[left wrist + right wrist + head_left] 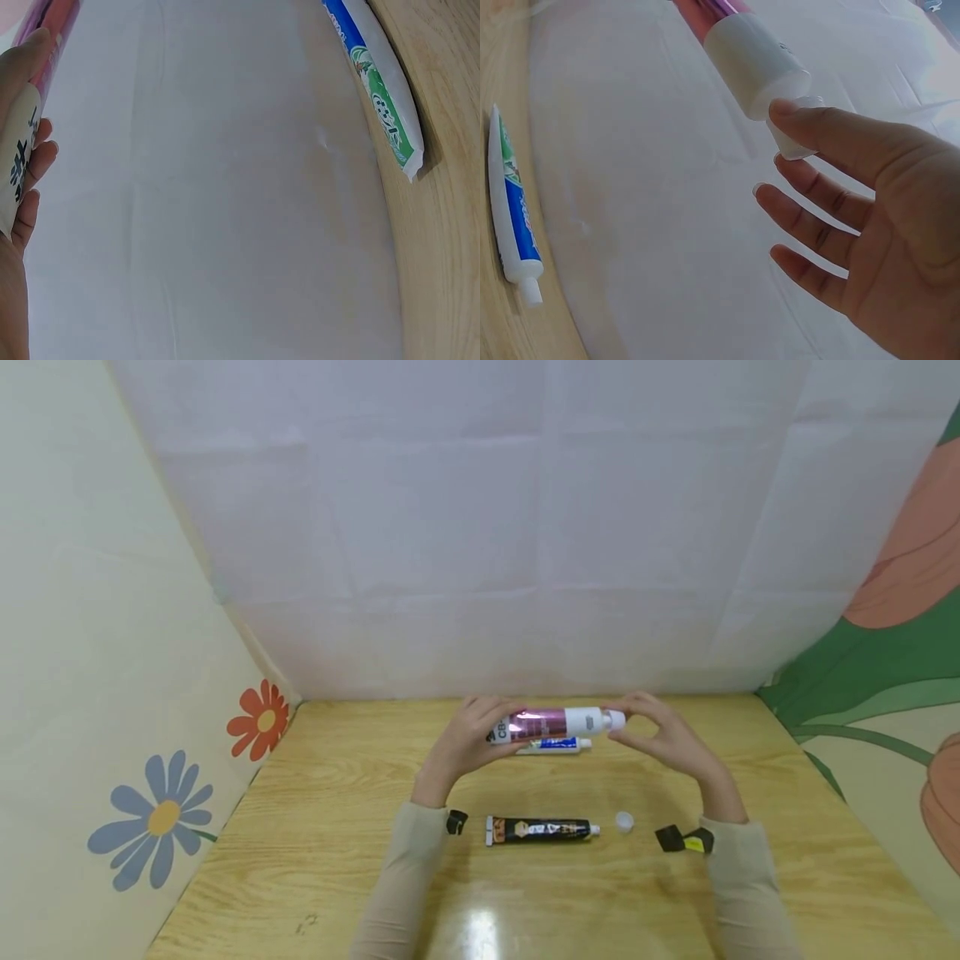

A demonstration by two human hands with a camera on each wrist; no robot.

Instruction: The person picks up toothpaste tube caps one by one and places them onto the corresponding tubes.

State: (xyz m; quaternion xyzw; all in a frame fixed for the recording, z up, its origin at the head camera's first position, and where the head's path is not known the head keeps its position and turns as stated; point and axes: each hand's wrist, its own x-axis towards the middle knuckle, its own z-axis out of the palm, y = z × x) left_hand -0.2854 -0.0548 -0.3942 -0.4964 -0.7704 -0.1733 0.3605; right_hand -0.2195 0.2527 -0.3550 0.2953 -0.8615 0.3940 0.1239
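A pink and white squeeze tube (pixel 546 724) is held level above the table. My left hand (pixel 467 742) grips its body from the left end, thumb on the near side and fingers curled behind. At the other end, my right hand (pixel 667 739) pinches the white cap (pixel 616 720) between thumb and forefinger. In the right wrist view the thumb lies against that cap (pixel 791 141) while the other fingers spread loosely below. Behind the held tube, partly hidden by it, lies a blue, green and white toothpaste tube (pixel 561 746).
On the wooden table (pixel 330 827), a black tube (pixel 546 830) lies nearer to me, its nozzle pointing right. A small white cap (pixel 624 821) sits just past that nozzle. A white cloth (pixel 450 527) hangs along the back edge; flower-patterned panels (pixel 161 818) flank the sides.
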